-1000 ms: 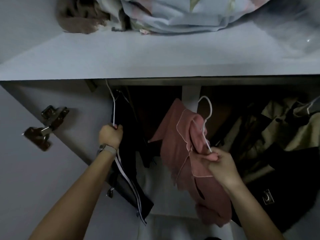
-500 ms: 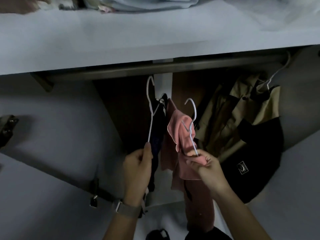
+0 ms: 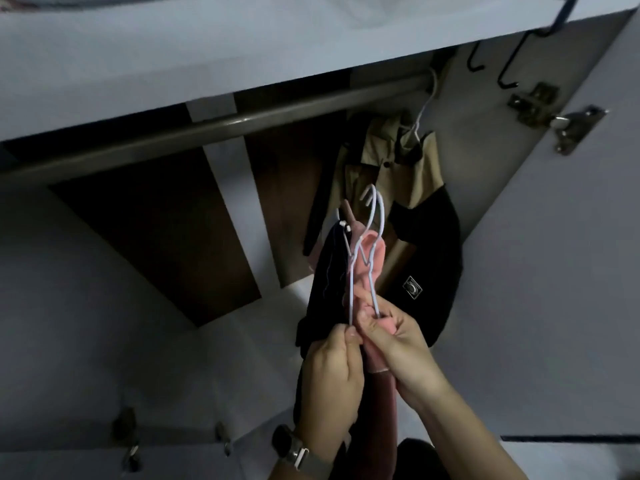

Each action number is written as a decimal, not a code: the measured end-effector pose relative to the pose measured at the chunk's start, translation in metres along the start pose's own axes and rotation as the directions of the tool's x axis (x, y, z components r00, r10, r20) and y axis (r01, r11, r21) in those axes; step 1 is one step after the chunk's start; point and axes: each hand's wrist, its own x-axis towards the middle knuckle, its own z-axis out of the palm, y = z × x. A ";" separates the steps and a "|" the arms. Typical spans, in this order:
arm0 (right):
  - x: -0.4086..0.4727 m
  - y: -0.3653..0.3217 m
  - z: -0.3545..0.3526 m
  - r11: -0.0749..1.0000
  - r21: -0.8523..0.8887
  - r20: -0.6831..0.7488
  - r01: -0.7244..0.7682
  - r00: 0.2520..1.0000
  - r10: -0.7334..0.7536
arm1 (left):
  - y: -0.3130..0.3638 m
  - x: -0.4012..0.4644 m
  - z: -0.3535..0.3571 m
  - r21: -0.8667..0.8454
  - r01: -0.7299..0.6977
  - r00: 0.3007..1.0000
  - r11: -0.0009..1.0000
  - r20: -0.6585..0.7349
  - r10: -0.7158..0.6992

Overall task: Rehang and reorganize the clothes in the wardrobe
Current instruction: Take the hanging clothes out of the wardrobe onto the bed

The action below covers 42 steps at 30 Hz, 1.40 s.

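Under the wardrobe's rail (image 3: pixel 221 128), bare but for the tan jacket (image 3: pixel 388 174) at its right end, you have brought both garments together: left hand (image 3: pixel 332 375) pinches the dark garment's hanger (image 3: pixel 350 282), right hand (image 3: pixel 398 337) the pink one's hanger (image 3: pixel 375 216), ready for rehanging.

2 hangers (image 3: pixel 367 258) rise side by side from the fingers (image 3: pixel 372 327); a jacket (image 3: pixel 408 188) hangs behind and right of them on the rail (image 3: pixel 214 128), beneath the shelf (image 3: pixel 173 57).

Bare forearms, no sleeves; a grey-strapped wristwatch (image 3: pixel 294 451) circles the left wrist.
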 end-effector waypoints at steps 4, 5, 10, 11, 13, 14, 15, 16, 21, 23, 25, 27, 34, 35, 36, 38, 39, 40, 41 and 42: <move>-0.013 -0.007 -0.031 0.998 -0.060 -0.121 -0.029 0.992 0.021 | 0.017 -0.014 0.024 0.002 -0.069 0.979 0.998 0.193 0.067; -0.017 -0.010 -0.041 0.995 -0.086 -0.151 -0.046 0.988 0.033 | 0.022 -0.018 0.030 -0.008 -0.077 0.966 0.997 0.245 0.076; -0.053 -0.024 -0.102 0.968 -0.250 -0.176 -0.038 0.984 -0.007 | 0.058 -0.031 0.057 -0.158 -0.070 0.888 0.985 0.440 0.134; -0.064 -0.027 -0.115 0.956 -0.291 -0.164 -0.034 0.986 -0.015 | 0.064 -0.031 0.061 -0.187 -0.020 0.896 0.982 0.433 0.100; -0.091 -0.030 -0.143 0.926 -0.372 -0.138 -0.061 0.990 0.009 | 0.072 -0.029 0.068 -0.198 0.023 0.934 0.980 0.353 0.050; -0.105 -0.032 -0.157 0.907 -0.416 -0.118 -0.068 0.993 0.021 | 0.075 -0.027 0.072 -0.176 -0.006 0.951 0.984 0.302 0.060; -0.120 -0.034 -0.170 0.879 -0.471 -0.090 -0.072 0.995 0.034 | 0.078 -0.024 0.077 -0.144 -0.053 0.958 0.988 0.273 0.091; -0.136 -0.035 -0.182 0.852 -0.517 -0.065 -0.081 0.996 0.055 | 0.083 -0.022 0.082 -0.108 -0.117 0.952 0.987 0.270 0.142; -0.216 -0.048 -0.233 0.815 -0.574 -0.038 -0.073 0.997 0.062 | 0.132 -0.034 0.134 0.095 -0.596 0.740 0.797 0.449 0.500; -0.251 -0.057 -0.250 0.835 -0.545 -0.047 -0.077 0.997 0.061 | 0.158 -0.056 0.159 0.107 -0.713 0.646 0.693 0.485 0.590; -0.290 -0.064 -0.265 0.840 -0.534 -0.094 -0.094 0.994 0.052 | 0.181 -0.083 0.184 0.064 -0.791 0.558 0.608 0.483 0.675; -0.330 -0.064 -0.281 0.842 -0.525 -0.197 -0.129 0.980 0.027 | 0.206 -0.112 0.207 -0.011 -0.827 0.498 0.562 0.451 0.741; -0.455 -0.056 -0.317 0.670 -0.626 -0.678 -0.399 0.703 -0.215 | 0.289 -0.206 0.267 -0.271 -0.822 0.302 0.501 0.539 0.786; -0.471 -0.053 -0.316 0.648 -0.615 -0.741 -0.449 0.609 -0.282 | 0.301 -0.218 0.275 -0.301 -0.823 0.266 0.481 0.545 0.795; -0.484 -0.051 -0.315 0.646 -0.584 -0.796 -0.491 0.501 -0.339 | 0.311 -0.229 0.282 -0.327 -0.825 0.228 0.462 0.555 0.800; -0.508 -0.043 -0.315 0.660 -0.518 -0.855 -0.545 0.317 -0.409 | 0.330 -0.251 0.296 -0.389 -0.818 0.142 0.424 0.578 0.804; -0.519 -0.038 -0.314 0.670 -0.484 -0.872 -0.563 0.248 -0.422 | 0.338 -0.261 0.304 -0.428 -0.815 0.084 0.391 0.581 0.809; -0.529 -0.034 -0.312 0.681 -0.445 -0.887 -0.582 0.182 -0.424 | 0.347 -0.270 0.310 -0.470 -0.808 0.017 0.354 0.583 0.813; -0.539 -0.031 -0.309 0.693 -0.399 -0.899 -0.601 0.109 -0.423 | 0.356 -0.280 0.316 -0.512 -0.799 -0.049 0.314 0.577 0.815; -0.548 -0.028 -0.306 0.698 -0.350 -0.905 -0.625 0.034 -0.423 | 0.365 -0.290 0.323 -0.551 -0.786 -0.107 0.282 0.570 0.815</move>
